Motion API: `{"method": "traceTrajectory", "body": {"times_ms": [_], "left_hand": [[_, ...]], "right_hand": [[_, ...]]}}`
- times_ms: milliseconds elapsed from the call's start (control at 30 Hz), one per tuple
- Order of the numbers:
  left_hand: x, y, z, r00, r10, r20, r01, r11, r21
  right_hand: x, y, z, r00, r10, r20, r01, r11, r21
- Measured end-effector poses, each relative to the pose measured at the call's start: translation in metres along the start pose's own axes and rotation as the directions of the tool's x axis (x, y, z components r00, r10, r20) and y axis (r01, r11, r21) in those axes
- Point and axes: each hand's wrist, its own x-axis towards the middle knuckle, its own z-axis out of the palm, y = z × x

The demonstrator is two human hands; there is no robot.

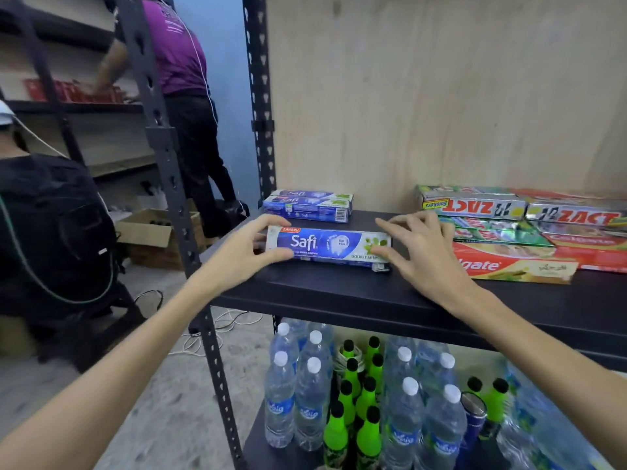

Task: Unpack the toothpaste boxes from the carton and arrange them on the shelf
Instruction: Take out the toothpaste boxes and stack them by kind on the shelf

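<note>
Glossy cardboard Safi box lies on a matt black shelf backed by pale plywood.

Safi box: blue band, white lettering, white ends, green leaf motif at right; red tab at top left
Rear Safi boxes: blue with white and green patches
Zact boxes: silver with red lettering, yellow tag
Colgate box: red with white lettering, tan end
Shelf: black board; dark grey perforated posts; pale wood-grain back panel
Water bottles: clear, white caps, blue labels
Green bottles: bright green, black caps
</note>
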Motion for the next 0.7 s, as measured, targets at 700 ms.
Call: {"method": "traceTrajectory", "body": {"times_ms": [700], "left_hand": [[0.057, -0.029, -0.020, 0.973, -0.190, -0.130, 0.222, 0.924, 0.310]], "right_hand": [[0.069, -0.007, 0.038, 0.990, 0.010, 0.138, -0.013, 1.000, 0.023]]}}
